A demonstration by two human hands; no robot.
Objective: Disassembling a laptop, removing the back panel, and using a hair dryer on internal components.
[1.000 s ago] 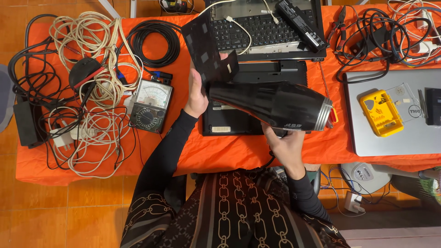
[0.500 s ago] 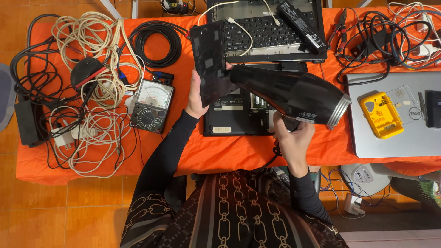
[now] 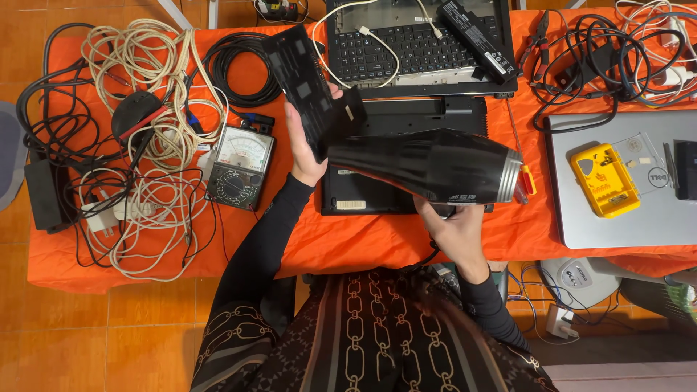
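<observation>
Left hand: the left hand was closed around a flat black panel, thumb on its near face, holding it tilted above the table.
Right hand: the right hand was wrapped from below around the grip of a black hair dryer; the fingers were mostly hidden under the barrel.
Dryer position: held level over the black laptop base, narrow rear end touching or just short of the panel, metal nozzle pointing toward the person's right.
Progress (judged): panel was off and in hand, laptop base lay open-backed beneath; keyboard deck sat apart behind it. Panel not yet back on anything.
Surface: orange cloth over a table, crowded. Analog multimeter just left of the forearm; white cable tangle further left; silver laptop with yellow bit case on the right.
Room: orange tiled floor.
</observation>
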